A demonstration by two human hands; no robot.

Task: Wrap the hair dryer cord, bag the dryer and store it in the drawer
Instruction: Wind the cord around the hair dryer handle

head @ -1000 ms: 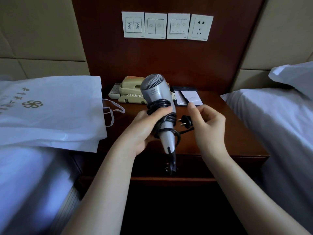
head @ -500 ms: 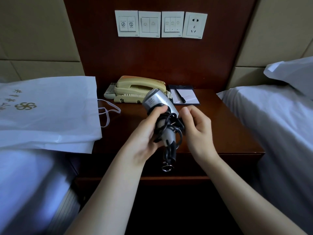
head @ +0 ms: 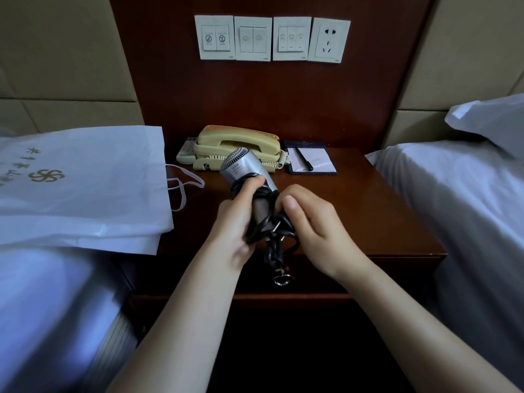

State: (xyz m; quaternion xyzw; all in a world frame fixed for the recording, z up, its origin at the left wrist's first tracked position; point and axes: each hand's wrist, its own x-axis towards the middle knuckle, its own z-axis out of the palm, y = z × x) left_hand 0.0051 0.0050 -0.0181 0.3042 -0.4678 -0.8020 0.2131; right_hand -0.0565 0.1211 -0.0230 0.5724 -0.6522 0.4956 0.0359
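My left hand (head: 236, 222) grips the silver hair dryer (head: 243, 168) by its handle above the nightstand, barrel pointing up and away. The black cord (head: 273, 245) is wound in loops around the handle. My right hand (head: 314, 222) pinches the plug end of the cord against the handle's right side. A small metal ring (head: 282, 279) dangles below the handle. The white bag (head: 85, 188) with a gold logo lies flat on the left bed, its handles reaching onto the nightstand. The drawer front (head: 312, 276) below the top is closed.
A dark wooden nightstand (head: 382, 217) stands between two white beds. At its back sit a beige telephone (head: 238, 146) and a notepad with a pen (head: 310, 161). Wall switches and a socket (head: 330, 41) hang above. A pillow (head: 490, 120) lies at the right.
The dryer has come down and tilted away from me. My right hand has brought the plug from beside the dryer in against the wound cord on the handle.
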